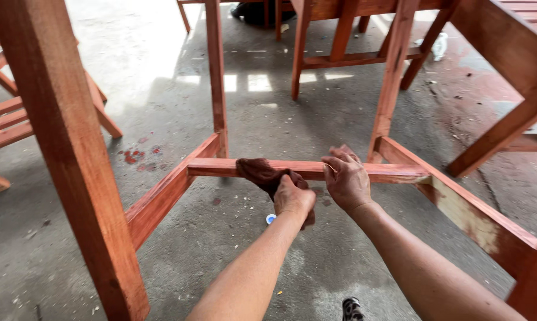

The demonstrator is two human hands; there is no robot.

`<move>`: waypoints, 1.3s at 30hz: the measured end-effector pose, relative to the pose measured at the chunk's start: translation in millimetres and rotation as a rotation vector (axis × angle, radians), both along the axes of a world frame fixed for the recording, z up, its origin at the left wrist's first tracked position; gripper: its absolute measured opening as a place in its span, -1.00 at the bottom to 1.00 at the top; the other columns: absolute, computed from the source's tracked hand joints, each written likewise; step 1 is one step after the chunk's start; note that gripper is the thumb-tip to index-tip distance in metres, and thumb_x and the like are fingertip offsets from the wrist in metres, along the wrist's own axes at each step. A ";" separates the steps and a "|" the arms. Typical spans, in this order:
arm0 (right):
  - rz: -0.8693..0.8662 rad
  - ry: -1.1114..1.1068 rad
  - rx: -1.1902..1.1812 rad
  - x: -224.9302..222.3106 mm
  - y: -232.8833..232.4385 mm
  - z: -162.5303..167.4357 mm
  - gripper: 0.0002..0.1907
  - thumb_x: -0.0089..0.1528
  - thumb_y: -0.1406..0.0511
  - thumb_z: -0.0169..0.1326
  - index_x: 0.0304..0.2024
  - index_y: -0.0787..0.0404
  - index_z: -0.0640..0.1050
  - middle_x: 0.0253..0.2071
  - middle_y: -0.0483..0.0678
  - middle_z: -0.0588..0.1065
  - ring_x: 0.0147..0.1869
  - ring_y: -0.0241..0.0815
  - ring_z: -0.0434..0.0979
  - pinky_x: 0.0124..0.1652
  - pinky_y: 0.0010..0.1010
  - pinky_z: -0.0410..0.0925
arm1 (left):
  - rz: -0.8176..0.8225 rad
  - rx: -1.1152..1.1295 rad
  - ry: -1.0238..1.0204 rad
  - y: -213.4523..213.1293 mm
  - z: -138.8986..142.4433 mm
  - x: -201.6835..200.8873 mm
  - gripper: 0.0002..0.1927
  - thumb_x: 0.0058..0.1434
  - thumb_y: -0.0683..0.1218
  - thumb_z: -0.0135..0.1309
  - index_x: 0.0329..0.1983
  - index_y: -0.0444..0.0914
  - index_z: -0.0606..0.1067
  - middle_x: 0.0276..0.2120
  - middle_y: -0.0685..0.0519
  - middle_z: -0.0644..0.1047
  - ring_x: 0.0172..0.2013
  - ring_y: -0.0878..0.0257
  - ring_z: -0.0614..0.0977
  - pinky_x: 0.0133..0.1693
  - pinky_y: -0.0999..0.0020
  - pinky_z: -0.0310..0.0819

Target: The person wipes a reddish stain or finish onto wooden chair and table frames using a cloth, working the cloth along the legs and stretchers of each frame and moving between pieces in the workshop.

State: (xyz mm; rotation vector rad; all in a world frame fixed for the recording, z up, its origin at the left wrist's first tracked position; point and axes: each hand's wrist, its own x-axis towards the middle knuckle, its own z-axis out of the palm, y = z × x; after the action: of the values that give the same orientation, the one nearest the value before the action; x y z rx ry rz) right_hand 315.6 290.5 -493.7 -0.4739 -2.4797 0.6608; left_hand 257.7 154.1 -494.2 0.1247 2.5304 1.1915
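Observation:
A low horizontal crossbar (387,172) of a reddish-stained wooden frame runs between two side rails. My left hand (294,199) grips a dark brown rag (258,172) and presses it against the crossbar near its middle. My right hand (346,178) rests on top of the crossbar just to the right, fingers curled over the wood. The right side rail (476,220) shows a pale unstained patch.
A thick stained leg (72,154) stands close at the left. More stained wooden furniture frames (352,59) stand behind and to both sides on the concrete floor (280,119). Red stain spots (139,156) mark the floor. A small blue-and-white cap (271,219) lies under the crossbar. A shoe tip (352,309) shows below.

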 end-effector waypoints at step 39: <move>0.020 0.166 -1.103 50.0 -78.8 30.4 -0.68 0.25 0.24 0.20 -0.02 0.31 0.61 -0.21 -0.07 0.62 -0.21 -0.31 0.58 -0.20 -0.40 0.47 | 0.714 0.655 -0.074 -38.3 45.0 -36.9 -0.66 0.00 -0.18 0.29 -0.15 -0.28 0.48 -0.12 -0.15 0.69 -0.16 0.08 0.75 -0.02 0.29 0.68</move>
State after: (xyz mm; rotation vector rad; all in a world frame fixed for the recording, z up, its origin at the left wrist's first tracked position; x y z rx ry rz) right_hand 365.6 211.7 -463.3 -0.7217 -1.7621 1.9646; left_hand 220.8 115.8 -449.2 -0.7057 2.0565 2.2000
